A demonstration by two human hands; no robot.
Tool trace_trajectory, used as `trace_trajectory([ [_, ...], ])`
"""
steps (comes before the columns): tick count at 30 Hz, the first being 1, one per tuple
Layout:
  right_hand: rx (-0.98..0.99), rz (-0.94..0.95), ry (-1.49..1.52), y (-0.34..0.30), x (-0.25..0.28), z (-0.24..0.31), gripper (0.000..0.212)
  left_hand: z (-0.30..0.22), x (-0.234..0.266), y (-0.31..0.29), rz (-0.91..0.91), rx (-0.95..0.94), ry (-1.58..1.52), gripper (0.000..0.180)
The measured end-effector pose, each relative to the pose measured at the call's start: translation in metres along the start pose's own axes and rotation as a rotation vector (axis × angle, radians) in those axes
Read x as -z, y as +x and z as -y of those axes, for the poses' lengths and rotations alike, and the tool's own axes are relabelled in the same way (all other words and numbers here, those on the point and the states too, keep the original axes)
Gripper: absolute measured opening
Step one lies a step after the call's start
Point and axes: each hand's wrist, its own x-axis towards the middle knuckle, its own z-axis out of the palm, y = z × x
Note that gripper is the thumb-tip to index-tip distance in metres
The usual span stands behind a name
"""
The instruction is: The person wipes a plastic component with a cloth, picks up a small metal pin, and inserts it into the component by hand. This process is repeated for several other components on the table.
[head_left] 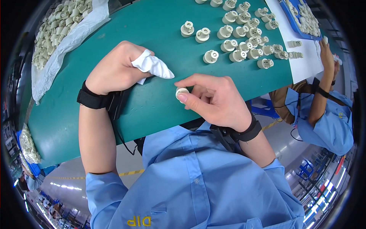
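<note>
My left hand point(121, 68) is closed around a crumpled white cloth point(154, 65), whose twisted end points toward my other hand. Between the thumb and fingers of my right hand point(215, 100) is a small cream plastic part point(181, 92), round at the end that shows; the rest of it is covered by my fingers. Beyond both hands, several cream plastic fittings point(211, 57) with wide round bases and narrower tops stand on the green tabletop point(160, 114). They are spaced apart near me and grouped more closely toward the right.
At the far left, many loose cream parts point(57, 28) lie heaped on a white plastic sheet point(55, 76). A blue tray point(305, 35) of similar parts sits at the far right. Beside it, a co-worker's arm point(324, 72) reaches over white paper point(301, 63).
</note>
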Motion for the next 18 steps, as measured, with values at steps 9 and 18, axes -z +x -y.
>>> trace_trajectory([
  [9,0.048,0.015,-0.073,0.003,-0.006,0.009,0.028,-0.001,0.001,-0.001,0.028,-0.007,-0.001,0.016],
  [18,-0.081,-0.106,-0.015,0.002,-0.013,0.001,0.022,-0.001,-0.010,0.001,-0.005,-0.181,-0.156,0.015],
])
